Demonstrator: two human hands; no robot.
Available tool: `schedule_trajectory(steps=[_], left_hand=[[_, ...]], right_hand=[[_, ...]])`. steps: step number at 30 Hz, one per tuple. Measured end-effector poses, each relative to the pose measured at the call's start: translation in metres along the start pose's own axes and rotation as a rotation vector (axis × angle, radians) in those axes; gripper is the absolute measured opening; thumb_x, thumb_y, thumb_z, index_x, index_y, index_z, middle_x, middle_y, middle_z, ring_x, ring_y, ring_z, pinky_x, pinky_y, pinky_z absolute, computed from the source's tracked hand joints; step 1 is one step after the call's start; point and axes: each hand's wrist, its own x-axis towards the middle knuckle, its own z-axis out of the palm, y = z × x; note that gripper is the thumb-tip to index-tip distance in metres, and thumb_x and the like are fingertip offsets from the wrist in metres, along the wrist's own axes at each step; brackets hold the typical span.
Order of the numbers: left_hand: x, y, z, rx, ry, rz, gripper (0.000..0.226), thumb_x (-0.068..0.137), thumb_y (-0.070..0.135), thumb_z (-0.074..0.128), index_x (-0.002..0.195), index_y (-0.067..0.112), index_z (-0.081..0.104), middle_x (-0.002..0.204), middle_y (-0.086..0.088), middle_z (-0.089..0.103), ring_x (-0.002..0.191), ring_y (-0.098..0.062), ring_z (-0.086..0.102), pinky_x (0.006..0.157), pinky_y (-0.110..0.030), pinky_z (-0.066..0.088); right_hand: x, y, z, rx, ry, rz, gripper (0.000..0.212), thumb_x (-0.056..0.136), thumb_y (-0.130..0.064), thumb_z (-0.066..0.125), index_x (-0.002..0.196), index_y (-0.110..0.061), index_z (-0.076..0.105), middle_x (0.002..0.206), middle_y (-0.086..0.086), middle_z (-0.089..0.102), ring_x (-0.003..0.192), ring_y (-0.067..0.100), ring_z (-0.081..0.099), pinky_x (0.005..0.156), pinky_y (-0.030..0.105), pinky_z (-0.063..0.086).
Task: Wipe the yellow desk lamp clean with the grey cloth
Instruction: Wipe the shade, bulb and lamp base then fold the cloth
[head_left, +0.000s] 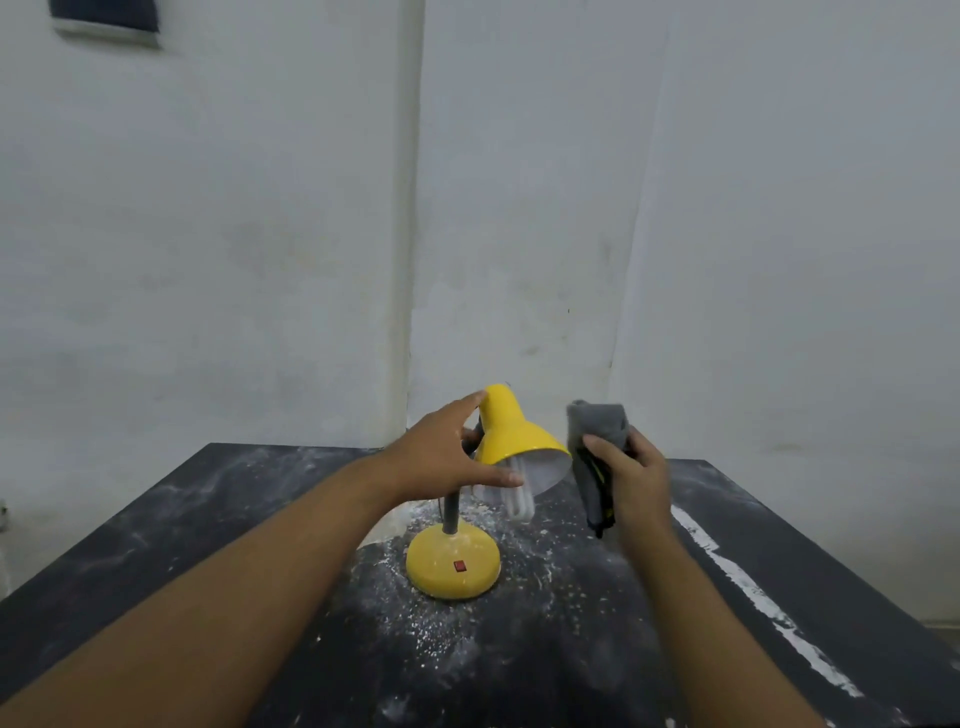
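Yellow desk lamp (453, 564): table (156, 545) centre, powder-flecked. Your left hand (441, 460): fingers spread at shade's (511, 428) 9 o'clock, perhaps touching. Your right hand (636, 478): grips grey cloth (597, 428) at 3 o'clock. Wiping mostly ahead.

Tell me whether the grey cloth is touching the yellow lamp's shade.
Cannot tell. In the head view the grey cloth, held in the right hand, meets the rim of the lamp shade edge to edge, but depth between them does not show.

Left hand (441, 457) and right hand (636, 478): both bare. Left forearm (249, 561) and right forearm (691, 613): bare along the full visible length, from wrist to frame edge.
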Motion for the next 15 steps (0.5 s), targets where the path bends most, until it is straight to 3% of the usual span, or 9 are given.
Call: schedule_trajectory(steps=[3,6,10,13,15], left_hand=[[0.0,-0.008,0.0,-0.054,-0.002,0.046,0.107,0.078,0.046,0.095,0.166,0.043,0.034,0.156,0.015,0.058,0.128,-0.013,0.068,0.105,-0.044,0.059],[-0.003,-0.017,-0.001,-0.094,0.016,0.107,0.075,0.094,0.026,0.085,0.158,0.04,0.049,0.153,0.019,0.059,0.125,-0.013,0.07,0.106,-0.044,0.058],[-0.006,-0.032,-0.007,-0.106,0.102,0.048,0.063,0.105,0.009,0.068,0.161,0.029,0.048,0.158,0.011,0.056,0.14,-0.011,0.059,0.115,-0.038,0.051],[-0.01,-0.036,-0.015,-0.089,0.126,-0.001,0.054,0.108,0.008,0.061,0.156,0.032,0.054,0.152,0.014,0.061,0.14,-0.009,0.056,0.104,-0.022,0.047],[-0.012,-0.034,-0.014,-0.062,0.121,-0.025,0.051,0.109,0.009,0.058,0.155,0.032,0.055,0.15,0.012,0.062,0.138,-0.012,0.057,0.1,-0.021,0.046]], right_hand=[[0.01,-0.021,0.016,-0.115,-0.275,-0.136,0.018,0.085,-0.011,0.084,0.099,-0.022,0.088,0.094,0.014,0.083,0.086,0.021,0.073,0.076,0.039,0.061],[0.02,-0.025,0.035,-0.316,-0.394,-0.221,0.024,0.093,-0.004,0.085,0.104,-0.026,0.086,0.094,-0.006,0.083,0.086,0.01,0.073,0.077,0.029,0.058],[0.029,-0.013,0.058,-0.472,-0.265,-0.225,0.021,0.098,-0.02,0.083,0.118,-0.026,0.086,0.101,-0.013,0.084,0.099,0.013,0.078,0.091,0.044,0.064],[0.029,-0.008,0.07,-0.466,-0.109,-0.213,0.017,0.098,-0.022,0.083,0.114,-0.028,0.086,0.101,-0.005,0.083,0.099,0.022,0.078,0.092,0.05,0.064],[0.026,-0.008,0.077,-0.337,-0.121,-0.234,0.015,0.097,-0.019,0.084,0.108,-0.028,0.084,0.101,0.0,0.083,0.098,0.023,0.078,0.089,0.046,0.066]])
